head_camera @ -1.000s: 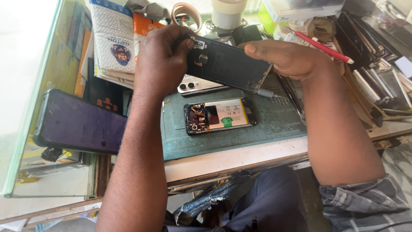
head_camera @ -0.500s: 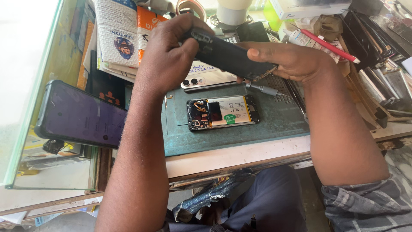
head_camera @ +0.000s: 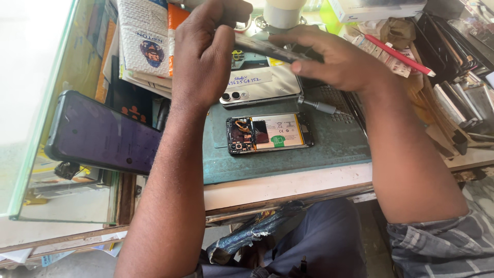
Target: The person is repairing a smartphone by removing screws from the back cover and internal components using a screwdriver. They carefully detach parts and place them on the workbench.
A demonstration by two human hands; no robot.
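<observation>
Both hands are raised over the upper centre of the frame and grip one dark phone panel [head_camera: 267, 49], seen nearly edge-on and slanting down to the right. The left hand [head_camera: 203, 56] is closed around the panel's upper left end, fingers curled over it. The right hand [head_camera: 334, 59] clasps the lower right end, fingers wrapped across the top; whether the thumb bears on the underside cannot be told. Directly below the panel, on the green work mat [head_camera: 334, 149], lies a silver phone [head_camera: 260, 87] back upward, with a paper label on it and its camera lenses at the left. Just below that lies an opened phone [head_camera: 270, 133], its battery and circuit board exposed. A screwdriver [head_camera: 319, 106] rests on the mat near the right wrist. A dark purple phone [head_camera: 100, 134] sits on the glass counter top [head_camera: 31, 103] at the left of the frame. A red pen [head_camera: 399, 54] lies at the upper right among stacked parts. The pale table [head_camera: 288, 185] edge runs below the mat.
</observation>
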